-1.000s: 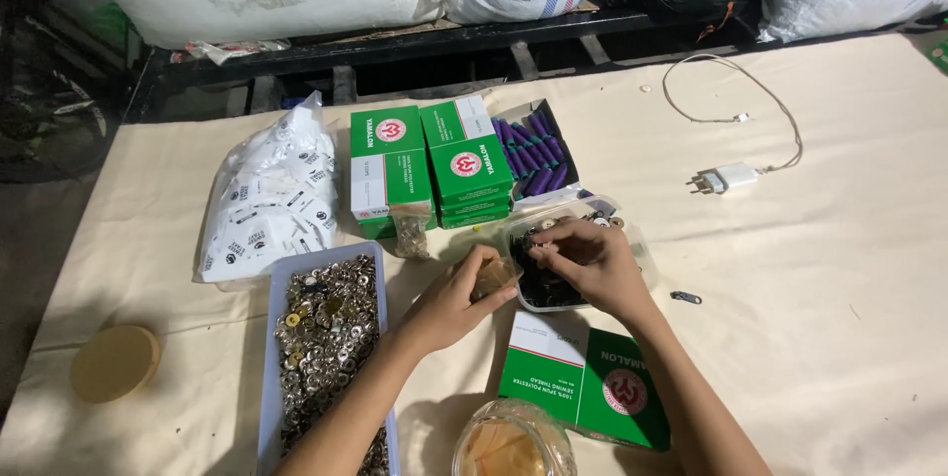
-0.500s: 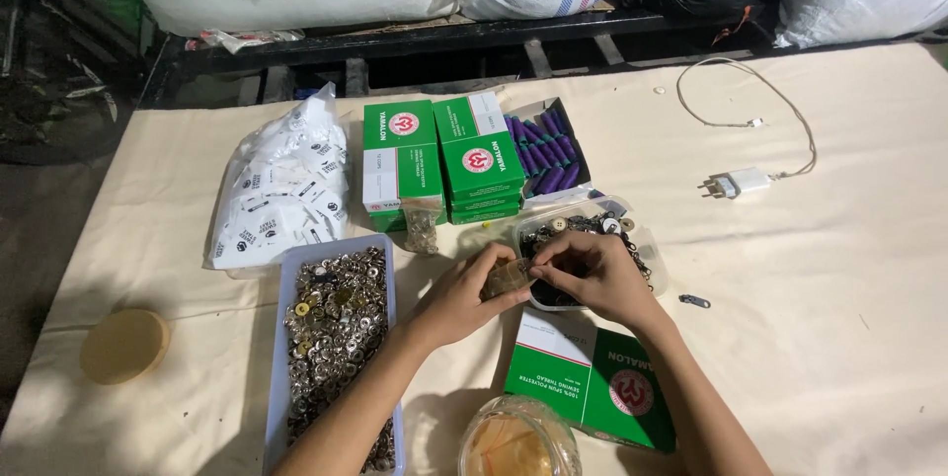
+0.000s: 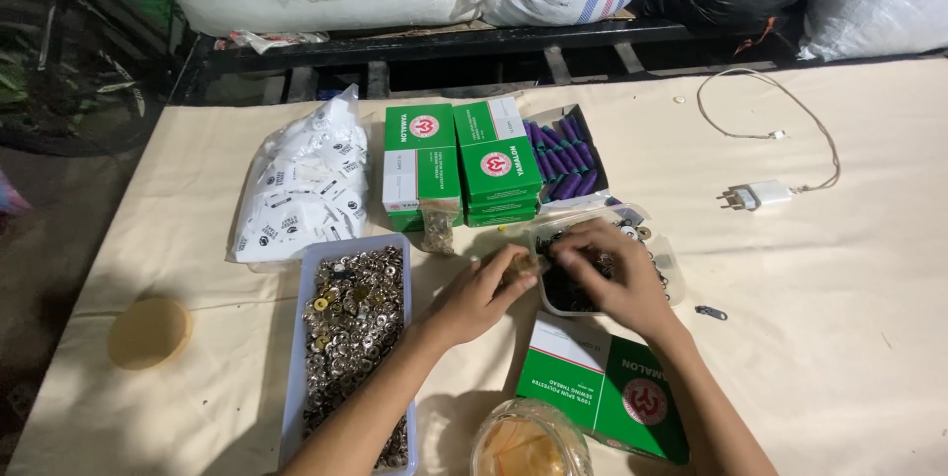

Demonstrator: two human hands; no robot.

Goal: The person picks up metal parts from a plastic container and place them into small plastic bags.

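Both hands (image 3: pixel 553 278) meet over a clear tub (image 3: pixel 667 269) of snap buttons.

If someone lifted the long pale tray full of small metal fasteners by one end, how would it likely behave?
The long pale plastic tray probably feels heavy for its size, being heaped with small metal fasteners. Lifted by one end, it may flex, and the loose pieces would likely slide and spill.

Jar (image 3: pixel 531 446) cut off below
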